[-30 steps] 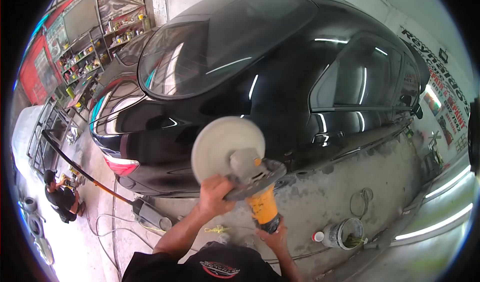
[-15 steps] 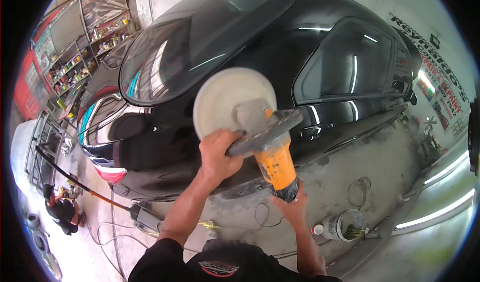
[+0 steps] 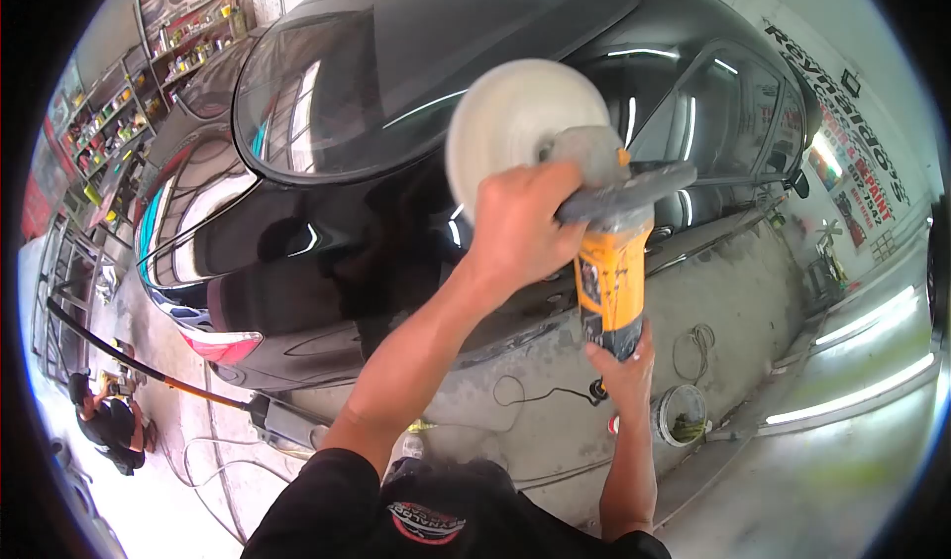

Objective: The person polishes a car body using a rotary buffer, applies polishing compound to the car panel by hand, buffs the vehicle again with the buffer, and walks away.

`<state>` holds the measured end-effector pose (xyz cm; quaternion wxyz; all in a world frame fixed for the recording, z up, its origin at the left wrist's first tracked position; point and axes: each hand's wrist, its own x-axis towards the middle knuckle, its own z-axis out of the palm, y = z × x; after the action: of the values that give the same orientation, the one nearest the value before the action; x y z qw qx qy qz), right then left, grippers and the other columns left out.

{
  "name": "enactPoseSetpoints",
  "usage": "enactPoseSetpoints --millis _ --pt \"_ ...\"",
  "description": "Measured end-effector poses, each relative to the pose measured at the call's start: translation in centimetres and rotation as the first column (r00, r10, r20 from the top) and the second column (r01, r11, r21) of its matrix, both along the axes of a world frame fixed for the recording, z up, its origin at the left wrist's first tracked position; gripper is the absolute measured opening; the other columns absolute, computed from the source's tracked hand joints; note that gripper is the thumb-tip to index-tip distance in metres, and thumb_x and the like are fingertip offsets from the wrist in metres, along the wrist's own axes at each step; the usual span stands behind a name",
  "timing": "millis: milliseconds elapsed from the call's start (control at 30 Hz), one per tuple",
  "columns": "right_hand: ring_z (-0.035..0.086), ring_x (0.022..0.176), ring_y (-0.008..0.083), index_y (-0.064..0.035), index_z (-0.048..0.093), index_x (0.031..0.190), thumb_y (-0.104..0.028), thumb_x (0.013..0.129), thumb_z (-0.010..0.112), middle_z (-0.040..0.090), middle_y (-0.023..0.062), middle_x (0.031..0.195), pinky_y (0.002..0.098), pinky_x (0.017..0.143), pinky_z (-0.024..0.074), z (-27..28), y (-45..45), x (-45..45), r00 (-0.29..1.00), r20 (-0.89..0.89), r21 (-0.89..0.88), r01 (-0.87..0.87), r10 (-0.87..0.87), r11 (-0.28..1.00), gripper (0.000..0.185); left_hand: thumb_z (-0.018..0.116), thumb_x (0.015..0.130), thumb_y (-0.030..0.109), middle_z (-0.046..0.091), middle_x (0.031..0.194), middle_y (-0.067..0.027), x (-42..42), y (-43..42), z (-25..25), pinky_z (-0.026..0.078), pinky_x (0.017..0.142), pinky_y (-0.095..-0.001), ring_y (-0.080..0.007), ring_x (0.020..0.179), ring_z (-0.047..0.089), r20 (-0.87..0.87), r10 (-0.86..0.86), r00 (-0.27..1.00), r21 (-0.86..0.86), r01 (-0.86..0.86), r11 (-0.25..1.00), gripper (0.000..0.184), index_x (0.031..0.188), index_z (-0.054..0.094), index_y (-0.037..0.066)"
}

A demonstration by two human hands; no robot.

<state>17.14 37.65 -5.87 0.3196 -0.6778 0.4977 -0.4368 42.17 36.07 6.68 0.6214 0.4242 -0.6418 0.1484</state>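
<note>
A yellow and black polisher with a round pale buffing pad is held in both my hands. My left hand is closed around the left end of its black loop handle. Lower down, my right hand grips the rear end of the yellow body. The pad, smeared by motion, lies over the rear side of a glossy black car, close to the rear window. Whether the pad touches the paint is hidden behind it.
A power cable runs across the concrete floor. A white bucket stands at the lower right. At the far left a person in dark clothes crouches. Shelves of bottles line the back left; a lettered wall rises on the right.
Both hands and the polisher have moved up and to the right along the car's side. My left arm reaches further forward, and the view has shifted slightly.
</note>
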Motion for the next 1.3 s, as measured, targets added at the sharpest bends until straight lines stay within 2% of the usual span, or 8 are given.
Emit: enactPoseSetpoints --millis 167,433,633,733,767,967,1167,1300 --pt "0.067 0.093 0.0261 0.0004 0.051 0.128 -0.016 0.061 0.088 0.069 0.0157 0.103 0.0386 0.084 0.0523 -1.3 6.4 1.9 0.997 -0.052 0.109 -0.058 0.064 0.992 0.078 0.072 0.058 0.004 0.060 0.069 -0.0081 3.5 7.9 -5.5 0.045 0.053 -0.0382 -0.0289 0.057 0.057 -0.058 0.022 0.998 0.029 -0.021 0.999 0.021 0.078 0.065 0.008" --pt "0.069 0.093 0.0258 0.0002 0.048 0.133 -0.017 0.060 0.087 0.069 0.0162 0.106 0.0379 0.083 0.0541 0.6 11.5 4.7 0.953 -0.213 0.168 -0.183 0.217 0.969 0.085 0.073 0.061 0.000 0.060 0.064 -0.0077 8.2 16.8 -8.6 0.042 0.048 -0.0342 -0.0247 0.051 0.055 -0.162 0.093 0.982 0.106 -0.076 0.991 0.021 0.081 0.067 0.002" --pt "0.071 0.096 0.0272 0.0002 0.046 0.135 -0.023 0.063 0.090 0.070 0.0188 0.107 0.0394 0.083 0.0554 2.1 14.5 13.1 0.893 -0.230 0.178 -0.352 0.387 0.919 0.087 0.076 0.065 -0.001 0.059 0.063 -0.0100 14.6 23.5 -7.2 0.045 0.051 -0.0354 -0.0277 0.052 0.059 -0.238 0.376 0.895 0.127 -0.355 0.926 0.015 0.074 0.065 0.004" --pt "0.073 0.096 0.0333 0.0012 0.040 0.141 -0.032 0.066 0.091 0.071 0.0228 0.106 0.0424 0.079 0.0578 2.3 14.8 17.2 0.836 -0.212 0.182 -0.475 0.506 0.861 0.097 0.067 0.063 -0.006 0.063 0.066 -0.0104 17.8 26.7 -6.3 0.047 0.054 -0.0321 -0.0232 0.054 0.062 -0.155 0.629 0.762 0.131 -0.615 0.777 0.017 0.079 0.065 0.001" --pt "0.072 0.096 0.0358 0.0013 0.038 0.142 -0.036 0.068 0.090 0.070 0.0240 0.106 0.0440 0.079 0.0581 2.2 14.7 18.6 0.814 -0.180 0.183 -0.525 0.553 0.831 0.098 0.066 0.066 -0.005 0.067 0.078 -0.0076 19.0 28.1 -7.7 0.047 0.067 -0.0277 -0.0149 0.071 0.062 -0.244 0.662 0.709 0.246 -0.615 0.749 0.022 0.088 0.065 -0.001" --pt "0.070 0.102 0.0386 0.0013 0.035 0.143 -0.035 0.071 0.088 0.068 0.0244 0.111 0.0430 0.087 0.0566 4.2 14.9 25.3 0.685 -0.265 0.227 -0.639 0.678 0.735 0.097 0.068 0.085 -0.003 0.060 0.074 -0.0014 24.5 31.2 -7.4 0.043 0.063 -0.0216 -0.0077 0.068 0.053 -0.563 0.556 0.611 0.135 -0.596 0.792 0.007 0.089 0.062 -0.002" --pt "0.070 0.100 0.0385 0.0033 0.033 0.145 -0.039 0.071 0.088 0.068 0.0254 0.111 0.0423 0.085 0.0569 2.0 14.2 22.9 0.673 -0.232 0.191 -0.676 0.702 0.711 0.101 0.068 0.086 -0.004 0.059 0.073 -0.0020 22.4 30.8 -9.0 0.042 0.064 -0.0207 -0.0080 0.067 0.052 -0.530 0.596 0.604 0.129 -0.637 0.760 0.008 0.089 0.061 -0.003" --pt "0.071 0.100 0.0355 0.0037 0.036 0.142 -0.037 0.069 0.090 0.069 0.0232 0.112 0.0413 0.085 0.0571 -1.1 13.4 16.9 0.769 -0.201 0.206 -0.572 0.606 0.794 0.100 0.065 0.074 -0.006 0.063 0.073 -0.0068 17.0 28.2 -10.1 0.045 0.063 -0.0271 -0.0130 0.066 0.055 -0.321 0.713 0.623 0.238 -0.676 0.698 0.011 0.084 0.062 -0.002"
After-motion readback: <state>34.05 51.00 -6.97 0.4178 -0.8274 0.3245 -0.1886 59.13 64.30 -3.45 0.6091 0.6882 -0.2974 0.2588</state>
